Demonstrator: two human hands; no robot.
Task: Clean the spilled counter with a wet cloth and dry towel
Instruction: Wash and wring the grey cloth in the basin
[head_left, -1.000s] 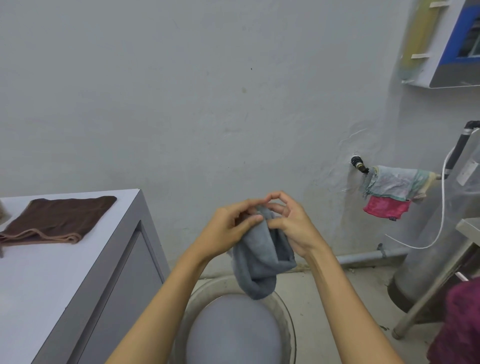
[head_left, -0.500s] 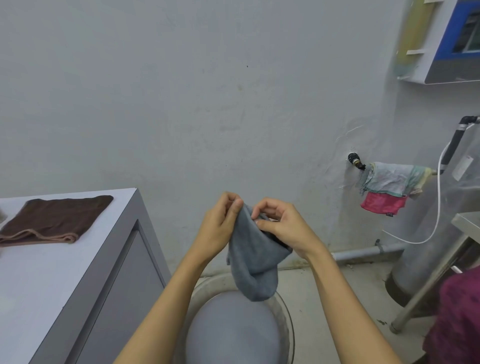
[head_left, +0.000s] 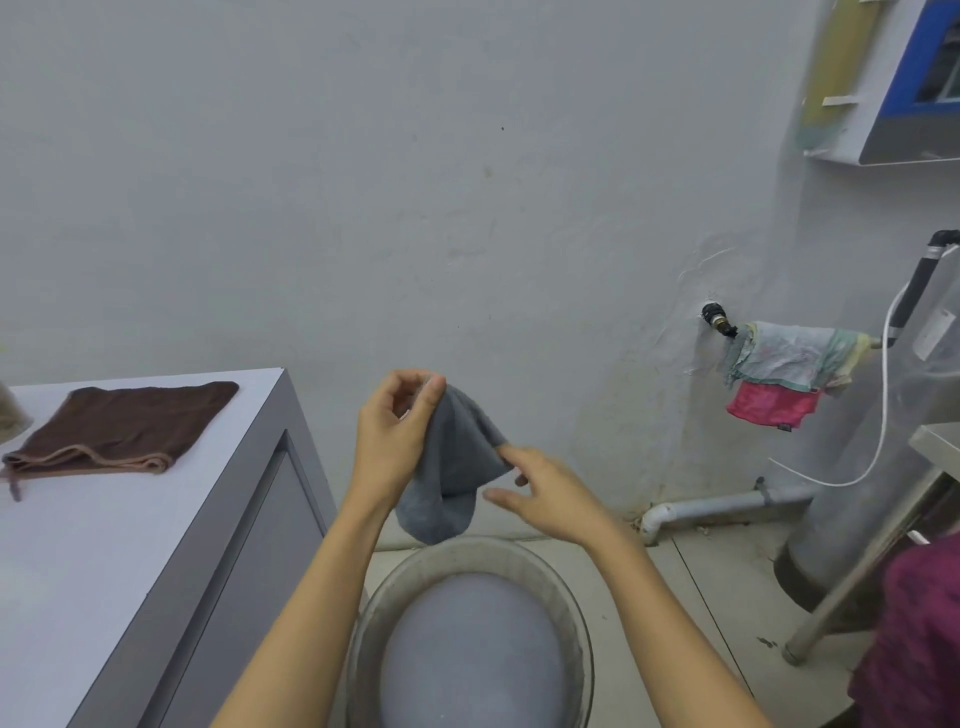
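Observation:
A grey cloth hangs in the air above a round basin of water on the floor. My left hand pinches the cloth's top corner between thumb and fingers. My right hand is lower and to the right, its fingers pinching the cloth's right edge. A folded brown towel lies flat on the white counter at the left, away from both hands.
A grey wall stands close behind. A wall tap with rags draped on a bar is at the right, beside a metal cylinder and a white pipe. A metal table leg slants at far right.
My hands have drawn apart: the left rose with the cloth's top corner, the right slid down and right along its edge. The cloth is spread wider than before.

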